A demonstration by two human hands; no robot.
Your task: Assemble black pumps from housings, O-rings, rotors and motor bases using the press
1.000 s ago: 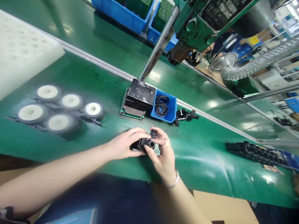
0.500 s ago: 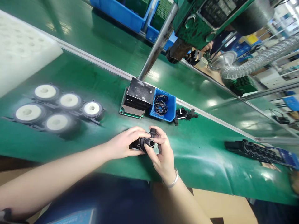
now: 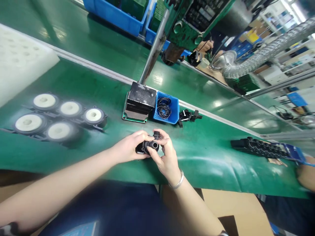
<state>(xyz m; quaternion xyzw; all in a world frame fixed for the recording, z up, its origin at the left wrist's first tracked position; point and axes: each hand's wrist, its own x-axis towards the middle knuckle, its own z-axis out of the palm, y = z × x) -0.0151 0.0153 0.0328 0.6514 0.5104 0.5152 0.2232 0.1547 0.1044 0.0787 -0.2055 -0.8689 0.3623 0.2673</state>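
Both hands hold a black plastic fitting with a round, open pipe end (image 3: 147,146) near the centre of the frame.
The left hand (image 3: 129,146) grips the fitting's body between thumb and fingers; the right hand (image 3: 166,153) pinches around its pipe end, thumb and fingers bent. Just above them in the frame, a small blue plastic bin (image 3: 175,113) of thin black rings (image 3: 163,109) sits between a dark, square metal block (image 3: 142,95) and loose black plastic parts (image 3: 187,116). Five round black housings with white centres (image 3: 70,108) lie at left on the glossy green work surface (image 3: 209,170).
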